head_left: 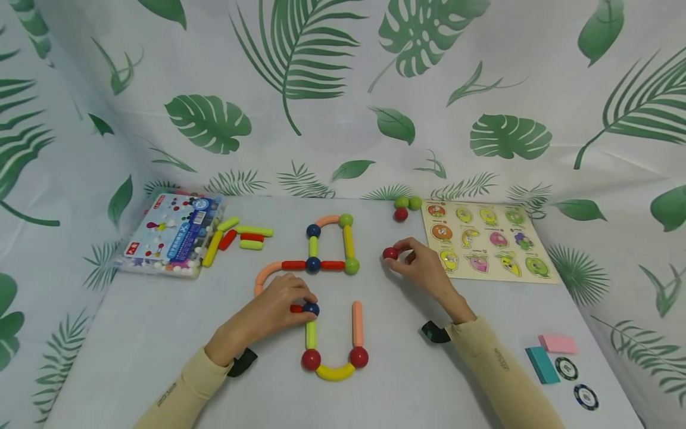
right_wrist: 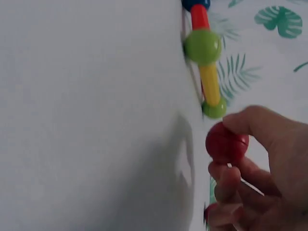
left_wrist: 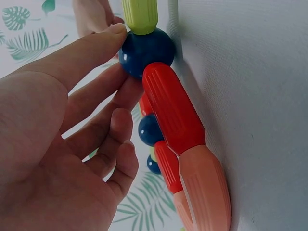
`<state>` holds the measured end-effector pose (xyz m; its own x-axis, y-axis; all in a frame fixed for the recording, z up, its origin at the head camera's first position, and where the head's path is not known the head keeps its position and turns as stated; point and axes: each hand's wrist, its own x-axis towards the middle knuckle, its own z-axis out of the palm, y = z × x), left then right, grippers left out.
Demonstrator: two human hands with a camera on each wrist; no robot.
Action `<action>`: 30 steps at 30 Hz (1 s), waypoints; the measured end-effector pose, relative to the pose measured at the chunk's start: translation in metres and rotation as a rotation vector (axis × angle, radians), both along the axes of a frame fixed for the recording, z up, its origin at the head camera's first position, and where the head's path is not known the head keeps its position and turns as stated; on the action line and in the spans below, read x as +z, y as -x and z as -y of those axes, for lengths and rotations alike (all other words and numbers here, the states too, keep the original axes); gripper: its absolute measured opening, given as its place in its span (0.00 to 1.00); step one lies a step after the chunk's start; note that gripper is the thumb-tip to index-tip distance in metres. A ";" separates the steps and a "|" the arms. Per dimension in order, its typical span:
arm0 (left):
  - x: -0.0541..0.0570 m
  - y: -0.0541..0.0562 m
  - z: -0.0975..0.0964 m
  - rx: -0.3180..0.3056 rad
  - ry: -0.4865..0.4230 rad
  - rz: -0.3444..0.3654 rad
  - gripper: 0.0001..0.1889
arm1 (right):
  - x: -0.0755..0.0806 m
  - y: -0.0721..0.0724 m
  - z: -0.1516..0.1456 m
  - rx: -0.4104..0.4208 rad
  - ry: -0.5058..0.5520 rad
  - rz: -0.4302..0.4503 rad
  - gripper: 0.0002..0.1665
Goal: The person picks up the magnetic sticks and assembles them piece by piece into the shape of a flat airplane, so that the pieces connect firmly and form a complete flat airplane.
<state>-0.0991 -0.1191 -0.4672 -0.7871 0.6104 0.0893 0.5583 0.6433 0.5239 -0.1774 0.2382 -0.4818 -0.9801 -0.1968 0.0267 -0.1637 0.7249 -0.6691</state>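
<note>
My left hand [head_left: 276,307] pinches a blue ball [left_wrist: 147,50] between thumb and fingertips. A red rod [left_wrist: 173,106] and a light green rod [head_left: 311,335] meet that ball. My right hand [head_left: 420,265] pinches a red ball [right_wrist: 226,143] between thumb and fingers, right of the linked pieces. Below the left hand, the green rod runs to a red ball [head_left: 311,360]. A curved yellow rod [head_left: 336,373] links this to another red ball [head_left: 359,357], from which a straight pink rod [head_left: 357,325] points away. Farther back, rods and balls form a closed loop with a green ball [head_left: 351,266] at one corner.
At the back left lies a plastic box [head_left: 166,232], with several loose rods [head_left: 252,237] beside it. Two green balls and a red ball [head_left: 400,214] sit near the back. A fruit-picture board [head_left: 488,241] lies at right, beyond blocks [head_left: 542,364] and round chips [head_left: 586,397].
</note>
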 end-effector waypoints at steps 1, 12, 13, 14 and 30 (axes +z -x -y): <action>0.000 0.000 0.000 0.002 0.001 0.000 0.17 | 0.000 -0.004 0.003 0.044 0.006 0.001 0.21; 0.004 0.000 -0.004 0.004 0.007 -0.033 0.16 | 0.001 -0.030 0.030 0.381 0.078 0.120 0.21; 0.005 0.000 -0.005 -0.002 0.001 -0.041 0.16 | 0.001 -0.031 0.031 0.383 0.076 0.133 0.21; 0.007 -0.001 -0.008 -0.010 -0.007 -0.047 0.15 | 0.001 -0.032 0.032 0.383 0.074 0.146 0.21; -0.006 -0.016 -0.069 -0.240 -0.003 0.097 0.16 | -0.009 -0.038 0.032 0.396 0.063 0.147 0.20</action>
<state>-0.0832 -0.0497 -0.4729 -0.6246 0.7807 0.0224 0.6418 0.4967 0.5842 -0.1393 0.2061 -0.4912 -0.8236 -0.5609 -0.0841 -0.3205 0.5825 -0.7469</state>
